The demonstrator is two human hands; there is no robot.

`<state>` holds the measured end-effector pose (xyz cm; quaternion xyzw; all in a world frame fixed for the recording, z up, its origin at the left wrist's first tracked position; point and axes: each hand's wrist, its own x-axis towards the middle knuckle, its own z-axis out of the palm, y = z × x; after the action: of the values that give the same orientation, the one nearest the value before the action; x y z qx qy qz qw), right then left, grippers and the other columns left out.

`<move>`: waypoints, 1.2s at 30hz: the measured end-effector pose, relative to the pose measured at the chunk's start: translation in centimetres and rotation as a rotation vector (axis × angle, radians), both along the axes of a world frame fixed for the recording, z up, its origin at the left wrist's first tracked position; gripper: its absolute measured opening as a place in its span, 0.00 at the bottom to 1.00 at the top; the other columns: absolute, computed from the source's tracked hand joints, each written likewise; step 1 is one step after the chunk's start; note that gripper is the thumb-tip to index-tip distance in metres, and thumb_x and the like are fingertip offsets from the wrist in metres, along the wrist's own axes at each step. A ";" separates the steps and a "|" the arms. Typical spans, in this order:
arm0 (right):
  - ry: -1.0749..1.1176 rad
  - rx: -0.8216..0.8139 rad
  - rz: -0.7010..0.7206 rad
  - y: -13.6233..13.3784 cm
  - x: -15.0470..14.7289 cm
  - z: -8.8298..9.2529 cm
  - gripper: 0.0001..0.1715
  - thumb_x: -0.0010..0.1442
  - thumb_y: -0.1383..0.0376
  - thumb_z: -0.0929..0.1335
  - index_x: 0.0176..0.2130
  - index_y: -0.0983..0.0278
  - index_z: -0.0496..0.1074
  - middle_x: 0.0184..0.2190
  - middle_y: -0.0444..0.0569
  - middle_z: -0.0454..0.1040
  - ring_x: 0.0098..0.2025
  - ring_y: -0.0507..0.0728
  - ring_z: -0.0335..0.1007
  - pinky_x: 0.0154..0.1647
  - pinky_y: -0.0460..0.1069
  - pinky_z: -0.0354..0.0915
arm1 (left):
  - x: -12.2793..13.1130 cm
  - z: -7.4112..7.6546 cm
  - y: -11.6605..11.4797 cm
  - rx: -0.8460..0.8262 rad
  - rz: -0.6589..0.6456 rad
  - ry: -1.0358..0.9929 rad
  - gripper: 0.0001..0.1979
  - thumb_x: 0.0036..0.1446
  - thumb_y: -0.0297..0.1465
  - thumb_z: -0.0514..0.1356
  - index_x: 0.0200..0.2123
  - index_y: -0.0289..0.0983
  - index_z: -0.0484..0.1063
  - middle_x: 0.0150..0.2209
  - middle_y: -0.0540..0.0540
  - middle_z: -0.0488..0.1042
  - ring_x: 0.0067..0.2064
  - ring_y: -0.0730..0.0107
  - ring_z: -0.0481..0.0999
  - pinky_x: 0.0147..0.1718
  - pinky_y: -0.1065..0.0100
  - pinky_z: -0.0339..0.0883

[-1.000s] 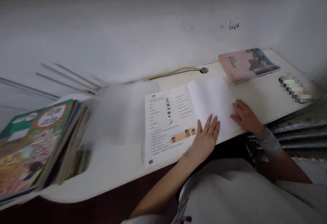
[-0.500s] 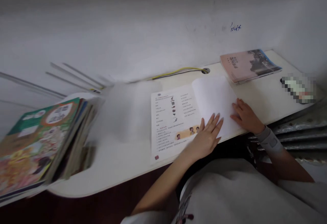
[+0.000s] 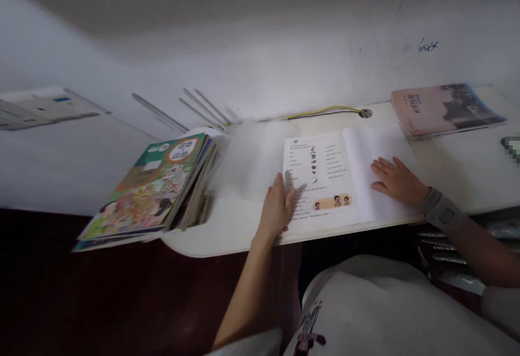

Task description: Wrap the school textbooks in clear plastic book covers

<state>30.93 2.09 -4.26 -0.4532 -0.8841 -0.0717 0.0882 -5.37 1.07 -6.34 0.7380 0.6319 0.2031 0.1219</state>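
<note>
We have the open book (image 3: 325, 185) on the desk (image 3: 235, 231), right of the pile (image 3: 152, 185). Right hand (image 3: 400, 181) flat on blank right page (image 3: 365, 182), gripping nothing; left hand (image 3: 276, 207) at book's left edge, we can't tell if pinching.

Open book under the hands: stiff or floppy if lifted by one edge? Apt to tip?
Probably floppy: the open book looks thin, and no rigid cover shows. Tipping or rolling seems unlikely, since it lies low and wide on the desk. Pushed now, it might drag somewhat: the right hand rests spread on its blank page.
</note>
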 end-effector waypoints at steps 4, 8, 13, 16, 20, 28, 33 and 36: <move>-0.023 0.025 -0.011 -0.3 0.2 -0.1 0.31 0.67 0.54 0.56 0.57 0.74 0.64 0.56 0.66 0.68 0.61 0.67 0.60 0.59 0.66 0.51 | 0.3 0.0 -0.5 -0.027 0.052 0.112 0.34 0.65 0.44 0.42 0.67 0.30 0.42 0.65 0.28 0.51 0.66 0.50 0.54 0.60 0.39 0.45; -0.058 0.027 -0.036 -0.4 0.8 0.4 0.33 0.67 0.53 0.56 0.56 0.77 0.64 0.55 0.67 0.69 0.60 0.68 0.61 0.60 0.66 0.50 | 0.5 0.5 -0.6 -0.083 0.112 0.186 0.34 0.65 0.44 0.40 0.67 0.27 0.42 0.64 0.28 0.54 0.67 0.48 0.51 0.60 0.36 0.41; -0.042 0.017 -0.065 -0.6 1.2 -0.1 0.32 0.67 0.53 0.57 0.58 0.75 0.63 0.56 0.66 0.68 0.60 0.67 0.61 0.59 0.66 0.51 | 0.7 1.1 -0.7 -0.115 0.152 0.224 0.31 0.65 0.40 0.40 0.65 0.25 0.49 0.64 0.30 0.57 0.67 0.44 0.50 0.59 0.32 0.38; -0.023 0.034 -0.121 -1.2 0.3 -0.3 0.30 0.66 0.55 0.58 0.57 0.75 0.64 0.57 0.67 0.67 0.60 0.68 0.60 0.59 0.65 0.52 | 1.1 1.7 -0.8 -0.051 0.160 0.227 0.27 0.65 0.39 0.42 0.60 0.30 0.61 0.62 0.34 0.62 0.67 0.44 0.48 0.60 0.34 0.37; 0.025 0.050 -0.135 -2.6 -2.0 0.5 0.25 0.67 0.61 0.57 0.58 0.71 0.63 0.63 0.61 0.59 0.64 0.66 0.54 0.61 0.64 0.52 | 1.4 2.9 -0.6 0.086 0.213 0.004 0.25 0.64 0.37 0.45 0.56 0.31 0.67 0.60 0.35 0.64 0.64 0.52 0.58 0.62 0.50 0.50; 0.075 -0.095 -0.022 -4.0 -5.5 0.2 0.27 0.64 0.57 0.62 0.58 0.67 0.65 0.62 0.59 0.61 0.65 0.67 0.51 0.62 0.62 0.54 | 0.9 3.7 -0.1 -0.263 0.244 -0.607 0.23 0.55 0.41 0.58 0.51 0.37 0.70 0.56 0.41 0.71 0.58 0.53 0.68 0.59 0.52 0.58; 0.099 -0.097 -0.012 -4.0 -5.3 -1.3 0.31 0.66 0.57 0.59 0.61 0.72 0.60 0.65 0.61 0.55 0.66 0.66 0.49 0.64 0.60 0.53 | -0.3 4.5 0.6 -0.391 0.352 -1.115 0.14 0.50 0.34 0.62 0.40 0.33 0.73 0.44 0.38 0.77 0.49 0.58 0.76 0.50 0.56 0.70; 0.118 -0.077 -0.004 -4.0 -5.1 -1.5 0.29 0.66 0.57 0.58 0.61 0.70 0.60 0.64 0.60 0.56 0.67 0.65 0.48 0.64 0.61 0.54 | -0.8 5.5 0.9 -0.517 0.349 -1.184 0.11 0.48 0.32 0.65 0.35 0.33 0.73 0.40 0.39 0.79 0.42 0.62 0.78 0.40 0.62 0.74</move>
<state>25.81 -1.96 -5.75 -0.4616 -0.8785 -0.0111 0.1227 -6.19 1.97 -0.86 0.3362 0.5967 0.4325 0.5864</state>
